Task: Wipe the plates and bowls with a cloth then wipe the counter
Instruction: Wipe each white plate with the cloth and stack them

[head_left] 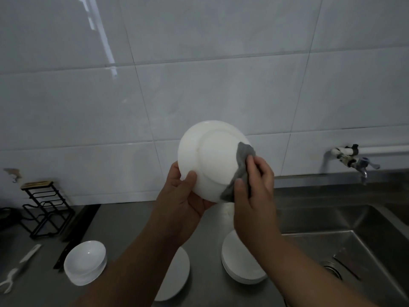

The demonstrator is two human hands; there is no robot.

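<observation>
Plate (210, 160): underside up, left of sink (332, 218).
Left hand (183, 200): gripping plate rim.
Right hand (254, 187): clutching cloth (241, 171) against plate.
Risk: rim slipping under push, hitting stack (236, 267) left of sink.

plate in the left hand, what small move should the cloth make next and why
Probably slide the grey cloth leftward across the plate underside. The right hand pinches the cloth against only the plate's right edge, while the left hand grips the lower left rim, leaving the base that faces the camera uncovered.
</observation>
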